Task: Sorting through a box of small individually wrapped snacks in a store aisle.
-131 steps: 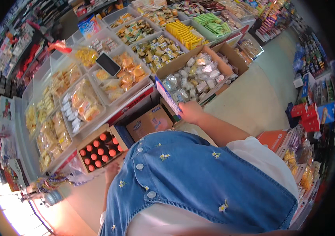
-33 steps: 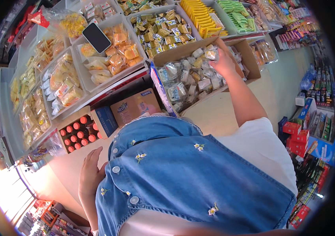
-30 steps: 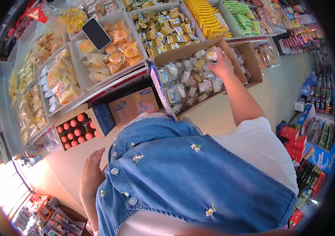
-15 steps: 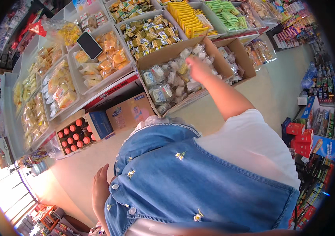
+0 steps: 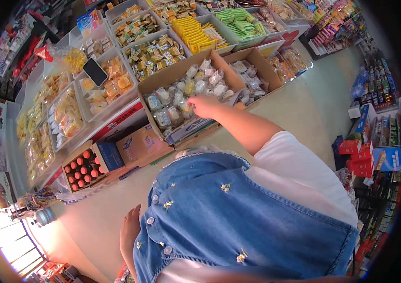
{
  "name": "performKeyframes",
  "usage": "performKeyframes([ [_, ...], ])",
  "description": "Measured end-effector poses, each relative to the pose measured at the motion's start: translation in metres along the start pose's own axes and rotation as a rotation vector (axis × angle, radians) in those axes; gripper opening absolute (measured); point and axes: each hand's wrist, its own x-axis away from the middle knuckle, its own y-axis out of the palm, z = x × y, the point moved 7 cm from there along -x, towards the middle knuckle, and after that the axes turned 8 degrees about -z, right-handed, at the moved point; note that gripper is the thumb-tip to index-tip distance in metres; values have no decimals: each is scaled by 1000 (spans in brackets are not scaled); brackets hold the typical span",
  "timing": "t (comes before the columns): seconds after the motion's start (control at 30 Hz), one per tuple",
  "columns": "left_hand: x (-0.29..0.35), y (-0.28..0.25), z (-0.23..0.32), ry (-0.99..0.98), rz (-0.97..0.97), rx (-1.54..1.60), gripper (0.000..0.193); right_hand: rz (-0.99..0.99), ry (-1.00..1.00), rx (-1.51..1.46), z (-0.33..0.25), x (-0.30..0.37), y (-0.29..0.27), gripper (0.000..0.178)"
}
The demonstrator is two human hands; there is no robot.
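Observation:
My right hand (image 5: pixel 203 106) reaches into a cardboard box (image 5: pixel 149 123) of small clear-wrapped packets (image 5: pixel 163 96). Its fingers are bent together at the near middle of the pile, against the wrapped pieces. Whatever lies between the fingertips is hidden or too small to name. Down at my left side, beside the blue denim dress (image 5: pixel 200 188), hangs my left hand (image 5: pixel 130 222). Its fingers are stretched out and it holds nothing.
Behind the box stand bins of yellow packets (image 5: pixel 192 34) and green packets (image 5: pixel 240 22). A phone (image 5: pixel 95 72) lies on an orange snack bin at left. A carton of red-capped bottles (image 5: pixel 83 169) sits below. A second cardboard box (image 5: pixel 270 75) adjoins on the right.
My right hand has moved from the far part of the box to its near middle. The stall has shifted left and slightly up in view. My left hand still hangs at my side.

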Motion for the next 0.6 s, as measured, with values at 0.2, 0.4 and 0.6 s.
performKeyframes([
  [0.2, -11, -39, 90, 128, 249, -110, 54, -200, -15, -81, 3, -11, 3, 29],
  [0.4, -66, -39, 151, 219, 341, -97, 47, -231, -215, 53, 31, -39, -14, 19],
  [0.6, -137, -84, 255, 285, 467, -42, 30, -334, -124, 62, 90, -48, -52, 11],
])
